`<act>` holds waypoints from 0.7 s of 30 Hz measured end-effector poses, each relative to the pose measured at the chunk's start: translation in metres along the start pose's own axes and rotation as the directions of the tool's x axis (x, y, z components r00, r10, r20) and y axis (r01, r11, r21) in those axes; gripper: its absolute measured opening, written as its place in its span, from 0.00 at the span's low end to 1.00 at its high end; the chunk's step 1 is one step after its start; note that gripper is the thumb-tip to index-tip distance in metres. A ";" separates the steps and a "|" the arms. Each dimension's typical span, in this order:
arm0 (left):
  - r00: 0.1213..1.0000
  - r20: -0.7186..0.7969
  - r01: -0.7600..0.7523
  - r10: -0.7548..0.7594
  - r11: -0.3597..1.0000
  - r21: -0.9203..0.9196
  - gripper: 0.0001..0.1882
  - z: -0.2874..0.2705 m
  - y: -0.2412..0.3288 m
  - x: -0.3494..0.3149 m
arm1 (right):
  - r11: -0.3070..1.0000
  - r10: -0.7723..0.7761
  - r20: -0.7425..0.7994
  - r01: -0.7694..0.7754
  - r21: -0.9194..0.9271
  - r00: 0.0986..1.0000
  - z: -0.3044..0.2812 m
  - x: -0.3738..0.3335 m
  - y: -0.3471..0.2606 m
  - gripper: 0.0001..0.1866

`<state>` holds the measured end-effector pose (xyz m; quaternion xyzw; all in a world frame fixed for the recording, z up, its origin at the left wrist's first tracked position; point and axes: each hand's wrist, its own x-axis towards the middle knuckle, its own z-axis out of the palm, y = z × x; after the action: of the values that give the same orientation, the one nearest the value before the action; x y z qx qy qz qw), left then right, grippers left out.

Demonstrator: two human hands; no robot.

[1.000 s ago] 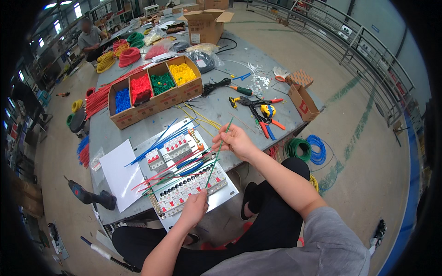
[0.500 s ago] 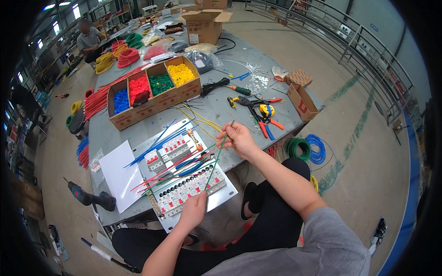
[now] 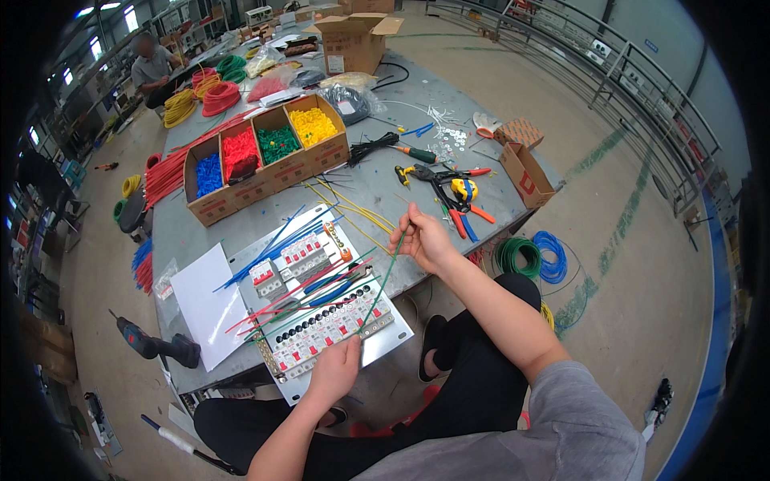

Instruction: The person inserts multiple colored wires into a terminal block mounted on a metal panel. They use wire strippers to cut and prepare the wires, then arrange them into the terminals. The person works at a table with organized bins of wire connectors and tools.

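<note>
Pinches the upper part of a green wire (image 3: 388,280) between thumb and fingers of the right hand (image 3: 422,239). Grips the wire's lower end at the thumb tip of the left hand (image 3: 337,370), just beside a row of circuit breakers (image 3: 325,335) on a white mounting plate (image 3: 395,343). Holds it in a slight bow over the plate's right side. Has blue-handled pliers (image 3: 327,298) and loose blue wires (image 3: 277,250) lying beyond that row, with a four-compartment cardboard box (image 3: 273,184) farther off on the table (image 3: 377,186).

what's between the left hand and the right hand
A green wire runs from the left hand to the right hand, passing in front of the breaker row in the head view.
</note>
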<state>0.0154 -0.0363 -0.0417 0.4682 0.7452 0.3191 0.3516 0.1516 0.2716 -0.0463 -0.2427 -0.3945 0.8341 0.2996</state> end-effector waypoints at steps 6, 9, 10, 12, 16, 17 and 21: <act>1.000 0.003 -0.012 0.011 0.999 0.051 0.26 -0.004 0.008 -0.001 | 0.996 0.080 -0.060 -0.082 -0.036 0.995 0.005 0.000 -0.011 0.26; 0.999 -0.009 -0.033 0.034 0.995 0.091 0.26 -0.004 0.010 0.001 | 0.995 0.064 -0.097 -0.071 -0.065 0.993 -0.001 0.001 -0.012 0.27; 0.999 -0.017 -0.040 0.042 0.994 0.105 0.26 -0.006 0.010 0.002 | 0.995 0.055 -0.104 -0.063 -0.081 0.993 0.003 0.002 -0.012 0.27; 0.989 -0.092 -0.091 0.113 0.973 0.212 0.24 -0.002 0.001 0.001 | 0.982 0.029 -0.098 -0.046 -0.181 0.995 0.008 0.000 -0.013 0.26; 0.946 -0.207 -0.131 0.248 0.880 0.456 0.19 0.000 0.000 -0.008 | 0.987 0.054 0.085 -0.040 -0.158 0.995 0.015 -0.006 -0.010 0.22; 0.941 -0.215 -0.129 0.261 0.864 0.486 0.17 -0.001 0.001 -0.009 | 0.985 0.060 0.102 -0.042 -0.169 0.993 0.016 -0.008 -0.009 0.20; 0.901 -0.279 -0.131 0.332 0.821 0.555 0.11 -0.004 0.008 -0.013 | 0.981 0.058 0.133 -0.032 -0.193 0.989 0.015 -0.011 -0.007 0.14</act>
<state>0.0201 -0.0464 -0.0305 0.5670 0.7917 0.2262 0.0243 0.1515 0.2600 -0.0299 -0.2207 -0.4868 0.8139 0.2279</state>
